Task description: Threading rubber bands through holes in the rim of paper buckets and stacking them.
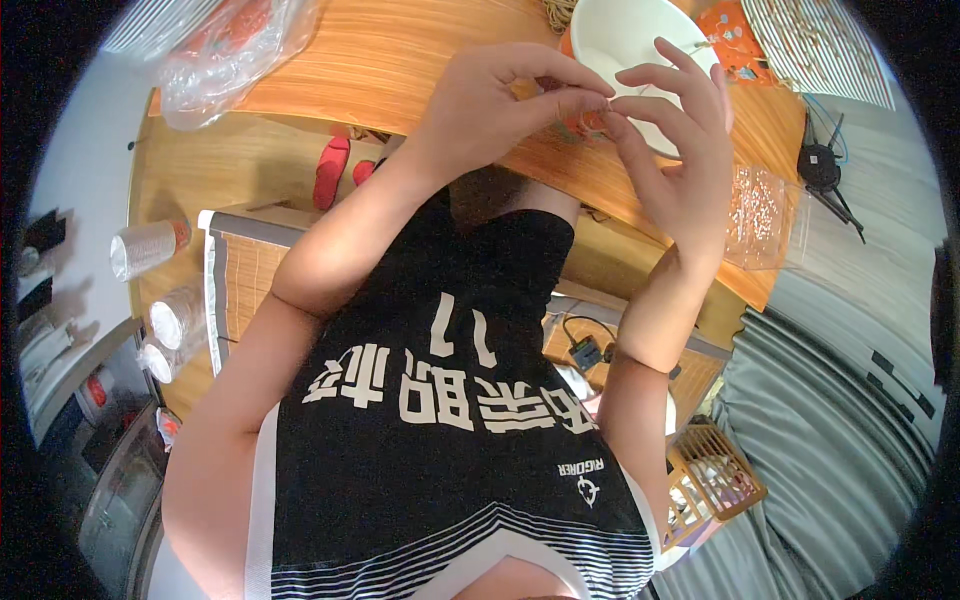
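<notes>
Both my hands meet above the near edge of the wooden table, fingertips almost touching. My left hand (500,105) is closed in a pinch of thumb and forefinger on something too small to make out. My right hand (685,150) brings its thumb and forefinger together at the same spot, its other fingers raised and spread. What lies between those tips is hidden. Just below them shows a small orange thing (588,123), its kind unclear. Behind the fingers stands a deep white bowl (610,38) with orange on its outside, partly covered by my right hand.
On the table (390,60) are a see-through plastic bag (225,75), a see-through box of small pieces (755,215), and an orange patterned pouch (735,40) beside a striped sheet (830,45). A black device (822,165) with cables sits right. Red slippers (331,172) lie below.
</notes>
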`<state>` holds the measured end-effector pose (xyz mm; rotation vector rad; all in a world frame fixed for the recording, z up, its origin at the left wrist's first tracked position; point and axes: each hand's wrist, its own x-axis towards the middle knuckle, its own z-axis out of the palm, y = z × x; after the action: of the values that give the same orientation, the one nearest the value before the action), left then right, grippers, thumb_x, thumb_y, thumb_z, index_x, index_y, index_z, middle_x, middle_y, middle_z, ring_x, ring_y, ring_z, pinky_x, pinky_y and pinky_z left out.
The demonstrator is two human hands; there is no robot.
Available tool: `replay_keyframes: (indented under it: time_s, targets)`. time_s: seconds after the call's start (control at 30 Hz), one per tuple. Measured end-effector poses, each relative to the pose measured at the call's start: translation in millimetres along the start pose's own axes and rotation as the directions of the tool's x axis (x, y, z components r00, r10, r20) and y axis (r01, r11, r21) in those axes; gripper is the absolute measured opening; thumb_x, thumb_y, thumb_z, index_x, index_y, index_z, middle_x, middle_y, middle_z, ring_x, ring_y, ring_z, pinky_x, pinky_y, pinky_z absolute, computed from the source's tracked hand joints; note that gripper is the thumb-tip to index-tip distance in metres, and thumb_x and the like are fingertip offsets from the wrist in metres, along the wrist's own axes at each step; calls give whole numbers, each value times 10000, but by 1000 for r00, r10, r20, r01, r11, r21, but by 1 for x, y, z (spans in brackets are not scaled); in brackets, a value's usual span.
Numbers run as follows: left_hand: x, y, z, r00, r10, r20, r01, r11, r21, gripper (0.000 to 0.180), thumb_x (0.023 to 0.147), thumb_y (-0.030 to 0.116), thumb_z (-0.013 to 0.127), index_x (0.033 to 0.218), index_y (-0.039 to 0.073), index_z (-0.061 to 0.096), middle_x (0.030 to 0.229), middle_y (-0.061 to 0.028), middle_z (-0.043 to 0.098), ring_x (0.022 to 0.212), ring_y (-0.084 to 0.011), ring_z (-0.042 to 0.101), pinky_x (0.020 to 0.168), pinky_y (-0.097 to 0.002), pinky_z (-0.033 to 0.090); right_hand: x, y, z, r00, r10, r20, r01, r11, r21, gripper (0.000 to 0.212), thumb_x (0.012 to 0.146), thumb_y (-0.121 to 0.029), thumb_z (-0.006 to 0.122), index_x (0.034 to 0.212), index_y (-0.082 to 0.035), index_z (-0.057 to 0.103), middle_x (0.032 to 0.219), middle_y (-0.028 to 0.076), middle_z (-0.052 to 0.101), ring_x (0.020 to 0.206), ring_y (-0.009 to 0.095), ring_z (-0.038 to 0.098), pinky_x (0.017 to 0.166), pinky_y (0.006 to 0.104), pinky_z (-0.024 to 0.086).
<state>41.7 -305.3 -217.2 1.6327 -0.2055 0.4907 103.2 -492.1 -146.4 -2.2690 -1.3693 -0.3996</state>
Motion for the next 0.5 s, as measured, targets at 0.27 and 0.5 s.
replay_keyframes:
  time_s: [0.27,0.5]
  targets:
    - [-1,4,2,999,32,-28,-32,999,17,192,890,162,744,1061,76,758,885,-37,746,792,-110,671,737,-264,515,1,10,2,1000,12,20,-15,989,150,75,849,-91,704,913,-93,741,1136,48,686,1320,343,528,1160,583,252]
    - [3,0,-5,853,522,23,-455,719,525,152,799,251,803,933,202,754,728,54,664,702,-144,621,788,-310,465,4,10,2,1000,5,23,-8,990,142,85,842,-68,696,917,-76,734,1127,53,687,1309,335,540,1158,576,264]
